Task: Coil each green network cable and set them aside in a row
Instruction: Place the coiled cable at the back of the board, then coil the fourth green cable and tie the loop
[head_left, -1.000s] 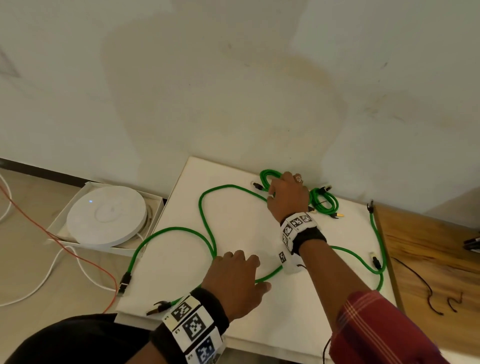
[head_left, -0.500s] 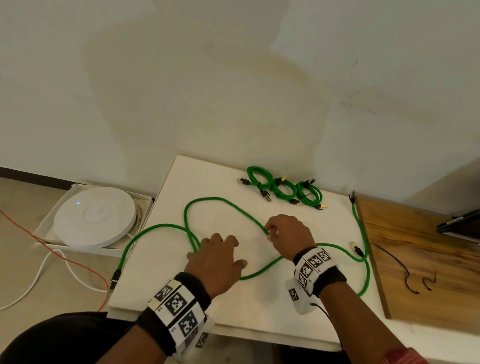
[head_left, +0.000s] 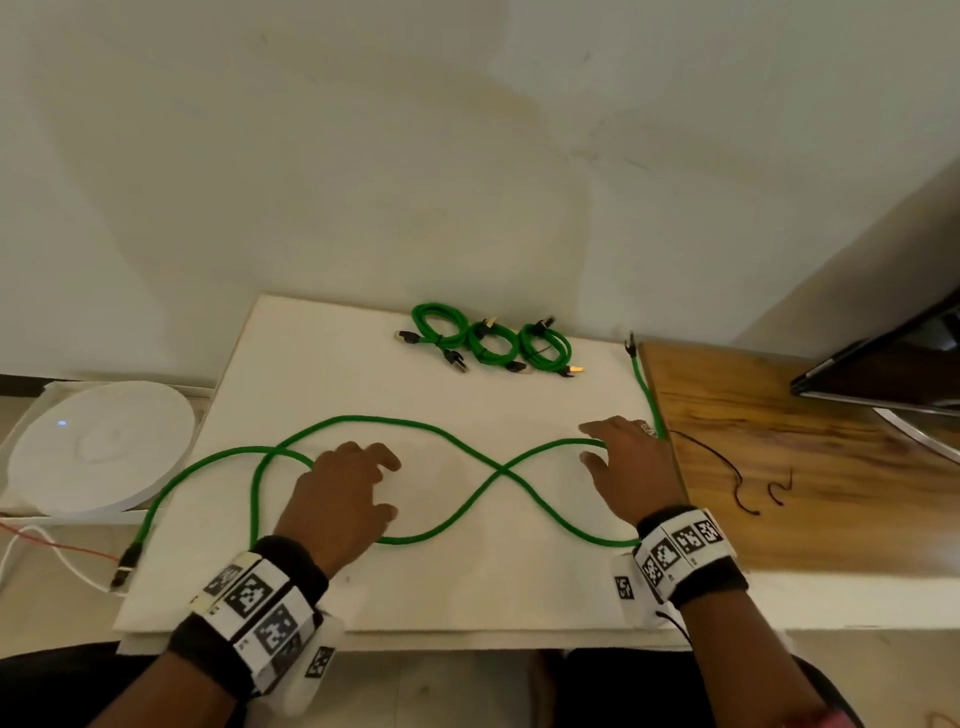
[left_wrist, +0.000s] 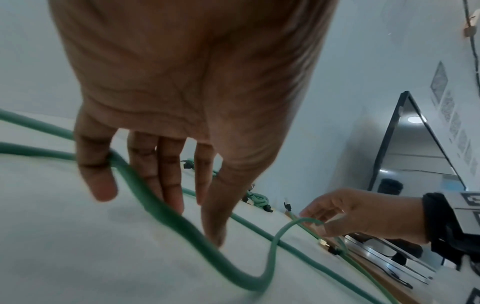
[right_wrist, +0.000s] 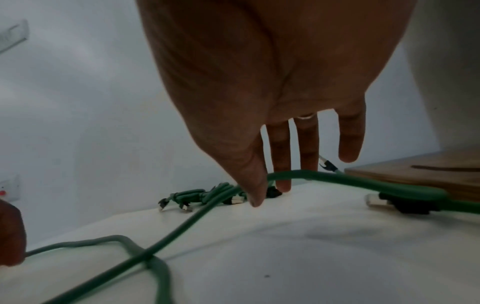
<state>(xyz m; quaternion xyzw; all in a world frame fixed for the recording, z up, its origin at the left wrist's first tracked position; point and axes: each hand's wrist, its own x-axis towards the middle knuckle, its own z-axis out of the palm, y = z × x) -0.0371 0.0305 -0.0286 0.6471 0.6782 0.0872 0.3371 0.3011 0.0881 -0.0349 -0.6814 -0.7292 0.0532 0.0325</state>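
Observation:
Three coiled green cables (head_left: 491, 340) lie in a row at the back of the white board (head_left: 467, 587). A long loose green cable (head_left: 498, 470) crosses itself in a figure-eight over the board; its plug (head_left: 127, 564) hangs off the left edge. My right hand (head_left: 631, 467) pinches this cable (right_wrist: 337, 178) between thumb and fingers near the board's right edge. My left hand (head_left: 348, 499) rests on the board with straight fingers (left_wrist: 168, 181); the cable (left_wrist: 161, 205) runs between the little finger and the others. Another green cable (head_left: 647, 389) lies along the right edge.
A white round device (head_left: 98, 447) sits in a box left of the board. A wooden table (head_left: 810, 467) with thin black wires (head_left: 727, 467) adjoins on the right, with a dark screen (head_left: 883, 374) behind it. Red and white wires (head_left: 52, 545) lie on the floor. The wall stands close behind.
My right hand left the coils at the back, came forward and right, and took hold of the long cable. The cable's loops have been drawn out into a figure-eight.

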